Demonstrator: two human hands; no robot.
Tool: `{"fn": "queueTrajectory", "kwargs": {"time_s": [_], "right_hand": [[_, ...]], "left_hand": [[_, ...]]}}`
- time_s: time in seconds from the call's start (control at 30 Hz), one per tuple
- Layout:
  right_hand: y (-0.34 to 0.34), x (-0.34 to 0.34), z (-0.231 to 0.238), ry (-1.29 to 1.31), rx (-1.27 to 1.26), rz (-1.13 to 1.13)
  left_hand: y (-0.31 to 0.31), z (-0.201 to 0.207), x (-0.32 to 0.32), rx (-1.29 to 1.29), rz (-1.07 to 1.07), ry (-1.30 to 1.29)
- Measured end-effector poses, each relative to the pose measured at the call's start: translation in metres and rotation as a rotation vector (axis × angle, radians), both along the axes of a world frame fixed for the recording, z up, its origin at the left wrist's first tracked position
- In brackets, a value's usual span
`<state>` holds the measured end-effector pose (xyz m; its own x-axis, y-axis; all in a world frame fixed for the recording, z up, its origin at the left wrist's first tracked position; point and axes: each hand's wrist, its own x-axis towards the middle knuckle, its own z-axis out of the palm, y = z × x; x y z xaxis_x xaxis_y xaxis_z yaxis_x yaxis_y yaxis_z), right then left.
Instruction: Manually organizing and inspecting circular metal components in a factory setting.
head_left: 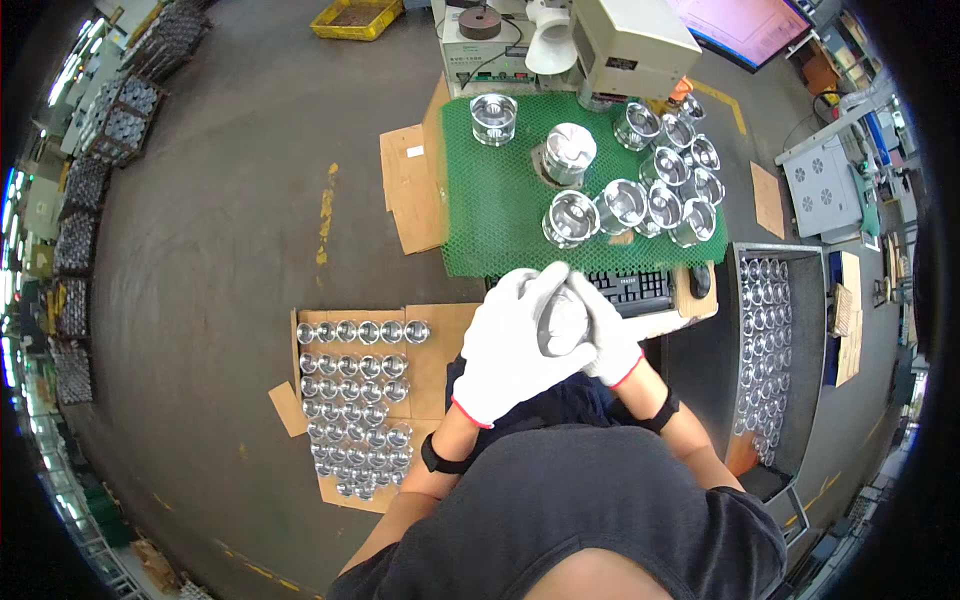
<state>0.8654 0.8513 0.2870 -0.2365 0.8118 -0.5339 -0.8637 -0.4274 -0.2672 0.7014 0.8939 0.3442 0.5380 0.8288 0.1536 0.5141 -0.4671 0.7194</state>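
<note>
Both my hands wear white gloves with red cuffs and meet in front of my body, just short of the bench edge. My left hand (510, 345) wraps round a shiny metal piston (564, 324) from the left, and my right hand (610, 335) closes on it from the other side. The piston's smooth crown faces up, while the gloves cover much of its wall. Beyond them, a green mesh mat (480, 220) bears one crown-up piston (570, 150) on a small base and several open-end-up pistons (571, 218), most grouped at the right.
A keyboard (630, 290) and mouse (699, 281) lie under the mat's near edge. At the back stand a beige machine (635, 50) and a monitor (745, 25). Pistons stand in rows on cardboard (430, 375) at left; a grey bin (808, 350) at right holds more.
</note>
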Motion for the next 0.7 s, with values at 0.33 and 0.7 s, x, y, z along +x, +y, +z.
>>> {"fn": "queueTrajectory", "kwargs": {"time_s": [0.33, 0.7], "right_hand": [[-0.014, -0.006, 0.070, -0.074, -0.055, 0.080], [0.029, -0.016, -0.005, -0.257, -0.085, 0.391]], "left_hand": [[-0.021, -0.047, 0.018, -1.187, 0.045, -1.385], [-0.012, -0.096, -0.070, -0.542, 0.493, -0.475]]}}
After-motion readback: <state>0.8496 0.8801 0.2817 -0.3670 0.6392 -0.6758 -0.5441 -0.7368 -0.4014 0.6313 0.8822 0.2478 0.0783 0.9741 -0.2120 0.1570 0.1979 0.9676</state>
